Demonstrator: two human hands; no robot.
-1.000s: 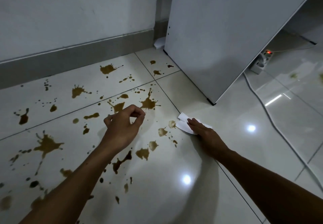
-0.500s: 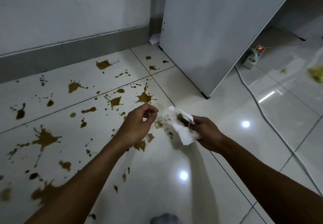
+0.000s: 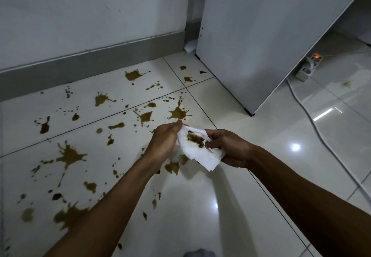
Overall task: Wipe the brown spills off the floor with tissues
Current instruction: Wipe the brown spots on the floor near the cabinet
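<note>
A stained tissue (image 3: 197,148) is held above the floor (image 3: 200,206), pinched between the left hand (image 3: 164,140) and right hand (image 3: 230,148); brown spills (image 3: 70,155) lie mostly leftward, nearer the left hand.

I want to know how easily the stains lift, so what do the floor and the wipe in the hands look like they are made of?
The floor looks like glazed ceramic or porcelain tile: pale, glossy, with mirror-like light reflections and thin dark grout lines. The spills sit in sharp-edged splats, which suggests a non-absorbent surface. The tissue looks like soft white paper: crumpled, matte, with a soaked-in brown stain.
</note>
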